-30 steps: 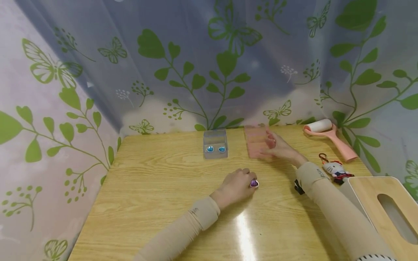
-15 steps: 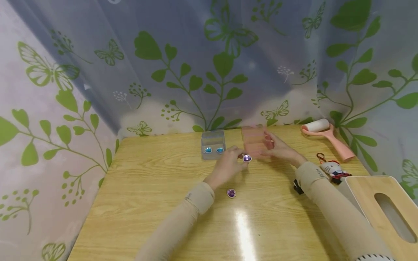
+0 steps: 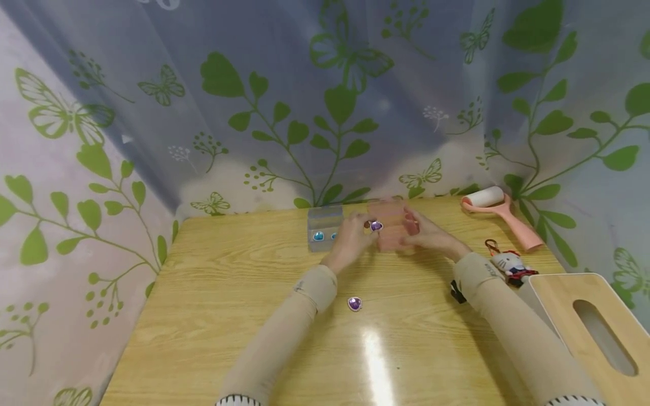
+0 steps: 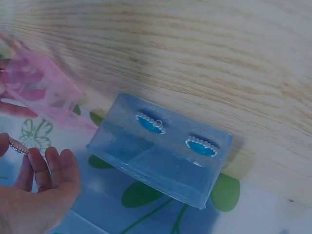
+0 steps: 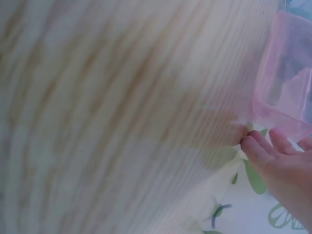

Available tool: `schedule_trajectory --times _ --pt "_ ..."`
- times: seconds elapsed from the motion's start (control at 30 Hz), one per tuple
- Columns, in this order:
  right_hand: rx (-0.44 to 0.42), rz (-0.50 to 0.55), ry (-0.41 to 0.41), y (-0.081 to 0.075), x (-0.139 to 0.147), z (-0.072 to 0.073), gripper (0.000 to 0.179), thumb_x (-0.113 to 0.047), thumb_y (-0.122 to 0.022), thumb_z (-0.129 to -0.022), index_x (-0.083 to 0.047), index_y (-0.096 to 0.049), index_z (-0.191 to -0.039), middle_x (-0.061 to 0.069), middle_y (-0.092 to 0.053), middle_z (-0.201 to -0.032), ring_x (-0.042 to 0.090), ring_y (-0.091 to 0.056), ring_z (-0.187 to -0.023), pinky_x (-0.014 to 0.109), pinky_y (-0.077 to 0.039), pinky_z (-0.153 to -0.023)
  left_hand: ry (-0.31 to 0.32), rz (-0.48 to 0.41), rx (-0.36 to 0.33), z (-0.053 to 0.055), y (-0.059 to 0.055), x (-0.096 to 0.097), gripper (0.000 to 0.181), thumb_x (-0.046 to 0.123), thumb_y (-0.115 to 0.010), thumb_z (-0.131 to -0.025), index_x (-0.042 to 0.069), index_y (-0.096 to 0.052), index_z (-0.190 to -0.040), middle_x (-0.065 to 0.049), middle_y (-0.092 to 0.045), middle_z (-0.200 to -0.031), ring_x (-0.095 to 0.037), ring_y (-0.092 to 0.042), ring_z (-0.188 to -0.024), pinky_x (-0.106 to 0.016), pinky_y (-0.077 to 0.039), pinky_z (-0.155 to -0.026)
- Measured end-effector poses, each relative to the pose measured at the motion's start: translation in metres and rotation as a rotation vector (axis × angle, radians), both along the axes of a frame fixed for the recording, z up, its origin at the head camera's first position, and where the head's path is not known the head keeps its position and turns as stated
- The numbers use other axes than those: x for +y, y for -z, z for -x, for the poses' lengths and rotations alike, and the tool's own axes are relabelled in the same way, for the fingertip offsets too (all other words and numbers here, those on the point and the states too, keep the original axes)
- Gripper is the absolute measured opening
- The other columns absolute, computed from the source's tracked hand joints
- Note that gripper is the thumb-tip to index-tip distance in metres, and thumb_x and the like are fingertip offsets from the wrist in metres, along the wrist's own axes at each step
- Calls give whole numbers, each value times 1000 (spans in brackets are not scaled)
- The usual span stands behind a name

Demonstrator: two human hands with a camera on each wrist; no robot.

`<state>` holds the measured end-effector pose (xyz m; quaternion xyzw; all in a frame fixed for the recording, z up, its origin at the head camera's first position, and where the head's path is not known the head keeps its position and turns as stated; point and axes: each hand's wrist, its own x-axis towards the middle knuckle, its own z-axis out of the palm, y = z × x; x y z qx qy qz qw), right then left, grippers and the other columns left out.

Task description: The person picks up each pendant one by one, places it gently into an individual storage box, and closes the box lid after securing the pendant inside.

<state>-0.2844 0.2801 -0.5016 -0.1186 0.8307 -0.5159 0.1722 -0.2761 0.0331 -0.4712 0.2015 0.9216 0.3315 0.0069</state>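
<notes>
In the head view my left hand (image 3: 351, 239) pinches a purple gem with a pearly rim (image 3: 376, 226) at the left side of a translucent pink box (image 3: 391, 239). The gem shows edge-on in the left wrist view. My right hand (image 3: 431, 232) holds the pink box at its right side, thumb toward the front. A second purple gem (image 3: 355, 304) lies on the table nearer me. Left of the pink box stands a translucent blue box (image 4: 161, 146) with two blue gems (image 4: 201, 146) in it; my left hand partly covers one of them in the head view.
On the right of the wooden table (image 3: 228, 293) lie a pink lint roller (image 3: 513, 217), a white cat-figure keychain (image 3: 512, 265) and a black item (image 3: 457, 292) half under the right sleeve. A wood-topped tissue box (image 3: 558, 304) stands nearer me. A patterned curtain (image 3: 284, 163) hangs behind.
My left hand has carried one purple gem from the table forward to the pink box, uncovering the second gem. My right hand keeps its place at the box.
</notes>
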Motion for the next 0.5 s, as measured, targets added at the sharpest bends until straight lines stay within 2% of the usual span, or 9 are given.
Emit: schedule_trajectory --times 0.17,0.37,0.47,0.5 --pt "1 19 3 0 0 1 102 -10 -70 -98 -3 4 -169 33 -7 -172 53 -12 -160 67 -15 -131 -33 13 6 10 4 2 41 21 -75 -97 12 -69 -137 -9 -68 -121 -22 -66 -107 -31 -60 -87" --pt "8 22 9 2 -2 0 100 -10 -70 -100 -3 2 -169 31 -6 -174 52 -11 -161 67 -14 -131 -65 69 15 15 7 7 38 25 -76 -97 15 -71 -134 -5 -70 -121 -20 -66 -108 -32 -59 -88" --pt "10 23 8 3 -3 0 100 -9 -69 -100 -3 2 -169 31 -6 -174 53 -12 -160 67 -15 -131 -57 96 31 17 8 12 38 27 -77 -97 17 -72 -132 -4 -71 -121 -22 -68 -111 -38 -59 -95" --pt "9 25 9 3 -3 0 99 -9 -69 -100 -4 2 -169 31 -6 -174 53 -12 -160 67 -15 -131 -57 100 35 17 9 14 38 29 -77 -96 18 -72 -132 -4 -72 -124 -23 -68 -113 -42 -57 -101"
